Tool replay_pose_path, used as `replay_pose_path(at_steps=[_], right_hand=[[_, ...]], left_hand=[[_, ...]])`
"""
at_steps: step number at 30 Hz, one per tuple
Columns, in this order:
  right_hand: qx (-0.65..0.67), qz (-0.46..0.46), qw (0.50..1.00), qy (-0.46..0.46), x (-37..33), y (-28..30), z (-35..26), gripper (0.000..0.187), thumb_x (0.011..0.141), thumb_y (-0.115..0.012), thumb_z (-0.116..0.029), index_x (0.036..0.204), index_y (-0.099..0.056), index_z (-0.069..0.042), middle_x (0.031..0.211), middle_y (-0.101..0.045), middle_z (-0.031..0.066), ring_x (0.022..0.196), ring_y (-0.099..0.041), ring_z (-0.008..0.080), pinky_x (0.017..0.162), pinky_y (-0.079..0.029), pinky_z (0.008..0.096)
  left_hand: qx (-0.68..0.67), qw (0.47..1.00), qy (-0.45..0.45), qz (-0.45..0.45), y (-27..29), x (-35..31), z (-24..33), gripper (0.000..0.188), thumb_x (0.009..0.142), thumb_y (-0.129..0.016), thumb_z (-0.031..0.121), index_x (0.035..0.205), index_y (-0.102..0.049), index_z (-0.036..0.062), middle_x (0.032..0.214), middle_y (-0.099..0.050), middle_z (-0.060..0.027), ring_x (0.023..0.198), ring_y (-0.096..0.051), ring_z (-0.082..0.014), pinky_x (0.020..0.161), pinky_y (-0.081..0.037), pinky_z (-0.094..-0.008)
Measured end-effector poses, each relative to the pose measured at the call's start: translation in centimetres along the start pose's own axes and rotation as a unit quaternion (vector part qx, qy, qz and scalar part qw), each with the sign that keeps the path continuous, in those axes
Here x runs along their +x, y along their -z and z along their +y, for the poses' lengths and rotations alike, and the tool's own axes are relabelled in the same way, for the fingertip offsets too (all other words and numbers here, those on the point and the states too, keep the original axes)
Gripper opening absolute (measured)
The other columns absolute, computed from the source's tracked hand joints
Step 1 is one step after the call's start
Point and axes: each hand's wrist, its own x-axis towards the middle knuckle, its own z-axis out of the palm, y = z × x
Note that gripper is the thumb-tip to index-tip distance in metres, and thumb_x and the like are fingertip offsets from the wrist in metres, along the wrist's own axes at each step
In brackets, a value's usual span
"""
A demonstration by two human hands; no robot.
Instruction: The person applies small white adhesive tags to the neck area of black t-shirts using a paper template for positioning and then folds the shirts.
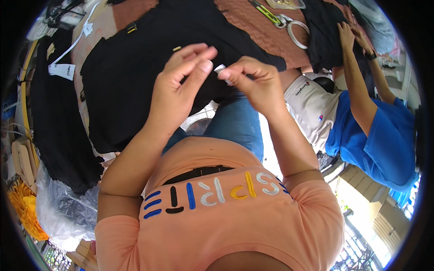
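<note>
My right hand (253, 81) pinches a small white piece (220, 68), perhaps a label or scrap, between thumb and fingertips. Just to its left, my left hand (183, 77) has its fingers stretched out and slightly blurred, with nothing visible in them. Both hands are raised over a black garment (122, 86) spread on the table and hanging down toward my lap. A small gold-coloured mark (176, 49) shows on the cloth beyond my left fingers. Farther left on the garment is a dark label with yellow marks (131, 28).
At the back right lie green-handled snips (266, 12), a white ring (298, 35) and a clear container (285, 4). A co-worker in blue (379, 131) handles black cloth (323, 36) there. On the left are more black cloth (58, 122), a white tag (62, 71) and clear plastic (63, 207).
</note>
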Motion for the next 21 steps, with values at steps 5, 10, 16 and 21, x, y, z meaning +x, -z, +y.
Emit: replay_pose_path(at_steps=[5, 10, 16, 21], right_hand=[[-0.052, 0.213, 0.968, -0.119, -0.8, 9.0, 3.5, 0.021, 0.086, -0.071, -0.024, 0.083, -0.072, -0.003, 0.069, -0.063, -0.0009, 0.063, -0.052, 0.0048, 0.059, -0.041, 0.0205], [-0.098, 0.262, 0.935, -0.217, -2.5, 14.6, 7.4, 0.034, 0.084, -0.072, -0.036, 0.082, -0.072, -0.002, 0.072, -0.067, 0.0017, 0.063, -0.055, 0.0071, 0.062, -0.042, 0.0205], [-0.468, 0.098, 0.825, -0.301, -0.8, 17.4, 6.2, 0.065, 0.073, -0.063, -0.069, 0.081, -0.073, -0.004, 0.068, -0.067, 0.0091, 0.068, -0.065, 0.0209, 0.066, -0.047, 0.0315], [-0.34, 0.134, 0.926, -0.1, 1.6, 13.5, 1.2, 0.033, 0.078, -0.076, -0.033, 0.087, -0.071, -0.003, 0.075, -0.068, 0.009, 0.068, -0.064, 0.0143, 0.064, -0.049, 0.0277]], left_hand=[[0.012, 0.999, 0.036, 0.014, 0.2, -0.1, -0.5, 0.034, 0.092, -0.062, 0.021, 0.121, -0.061, 0.0036, 0.127, -0.056, -0.0131, 0.122, -0.051, -0.0233, 0.103, -0.037, -0.0333], [0.064, 0.997, 0.033, -0.035, 0.1, -1.0, -1.0, 0.024, 0.09, -0.062, 0.016, 0.112, -0.067, 0.0078, 0.123, -0.059, -0.0099, 0.119, -0.052, -0.0214, 0.101, -0.038, -0.0334], [0.114, 0.992, 0.0, -0.05, -0.4, -2.3, -2.2, 0.021, 0.086, -0.065, 0.013, 0.105, -0.07, 0.0121, 0.116, -0.062, -0.0075, 0.113, -0.054, -0.0242, 0.097, -0.041, -0.0359], [0.194, 0.98, -0.016, -0.047, 0.7, -2.6, -3.4, 0.023, 0.086, -0.064, 0.016, 0.108, -0.068, 0.0126, 0.118, -0.06, -0.0039, 0.115, -0.051, -0.0244, 0.099, -0.036, -0.0386]])
